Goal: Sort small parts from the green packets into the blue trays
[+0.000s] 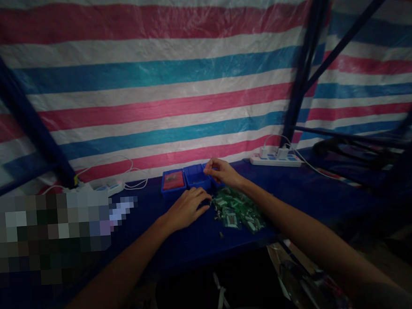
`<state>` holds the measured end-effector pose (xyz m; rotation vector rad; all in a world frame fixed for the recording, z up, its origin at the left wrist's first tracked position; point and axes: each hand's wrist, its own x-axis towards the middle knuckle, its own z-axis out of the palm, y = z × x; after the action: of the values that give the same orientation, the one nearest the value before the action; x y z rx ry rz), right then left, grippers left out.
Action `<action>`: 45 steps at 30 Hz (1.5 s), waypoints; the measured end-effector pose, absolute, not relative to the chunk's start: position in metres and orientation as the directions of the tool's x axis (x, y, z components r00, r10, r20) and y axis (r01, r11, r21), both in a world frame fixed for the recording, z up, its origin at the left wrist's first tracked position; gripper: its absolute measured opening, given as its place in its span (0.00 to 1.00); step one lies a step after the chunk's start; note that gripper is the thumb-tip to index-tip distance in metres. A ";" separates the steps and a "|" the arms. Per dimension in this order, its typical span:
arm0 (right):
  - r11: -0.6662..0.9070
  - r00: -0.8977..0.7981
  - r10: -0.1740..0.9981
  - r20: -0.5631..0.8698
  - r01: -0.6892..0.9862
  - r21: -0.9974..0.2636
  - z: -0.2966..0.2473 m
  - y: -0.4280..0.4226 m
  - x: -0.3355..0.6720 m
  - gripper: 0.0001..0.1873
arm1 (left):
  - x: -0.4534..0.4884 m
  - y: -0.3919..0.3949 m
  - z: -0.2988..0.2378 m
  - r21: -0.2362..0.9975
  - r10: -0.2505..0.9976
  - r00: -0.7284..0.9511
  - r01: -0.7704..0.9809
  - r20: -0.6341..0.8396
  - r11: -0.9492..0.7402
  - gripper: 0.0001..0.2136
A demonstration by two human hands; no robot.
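Note:
On the dark blue table [191, 247] lies a heap of small green-tinted plastic bags [236, 206], with loose small metal pieces at its left edge. My left hand [188, 206] is beside that edge, thumb and fingers apart, near the loose pieces. Over the blue bins I hold my right hand [223, 172], its thumb and fingertips pinched together; whatever is between them is too small to make out. The left blue bin [164, 190] contains something red and flat. Next to it stands a middle blue bin [196, 170]. A further blue bin is partly hidden by my right hand.
A white power strip [276, 159] with plugs and cables stands at the back right, another power strip [107, 187] at the back left. Blue metal posts [296, 101] and a striped plastic sheet [166, 96] rise behind the table. One small piece [221, 235] lies near the front edge.

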<state>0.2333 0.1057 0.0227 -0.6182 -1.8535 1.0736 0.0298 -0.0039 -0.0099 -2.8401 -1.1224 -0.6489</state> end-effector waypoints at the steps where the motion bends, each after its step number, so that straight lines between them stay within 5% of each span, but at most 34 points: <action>1: 0.504 -0.487 0.753 0.443 -0.007 -0.864 0.023 0.106 0.233 0.22 | 0.031 -0.004 -0.010 0.131 0.651 0.654 0.660 0.385 -0.740 0.12; 21: 0.500 -0.489 0.756 0.435 0.004 -0.866 0.022 0.106 0.233 0.21 | 0.038 -0.001 -0.010 0.184 0.650 0.613 0.648 0.450 -0.739 0.04; 39: 0.504 -0.501 0.748 0.435 0.003 -0.864 0.021 0.107 0.232 0.23 | 0.037 0.003 -0.015 0.147 0.671 0.612 0.684 0.419 -0.715 0.13; 45: 0.505 -0.503 0.748 0.433 0.008 -0.863 0.022 0.104 0.233 0.22 | 0.037 0.005 -0.014 0.144 0.663 0.610 0.680 0.434 -0.719 0.06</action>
<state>0.2329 0.1041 0.0223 -0.6262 -1.8784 1.0706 0.0369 0.0048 -0.0139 -2.7863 -1.1634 -0.7283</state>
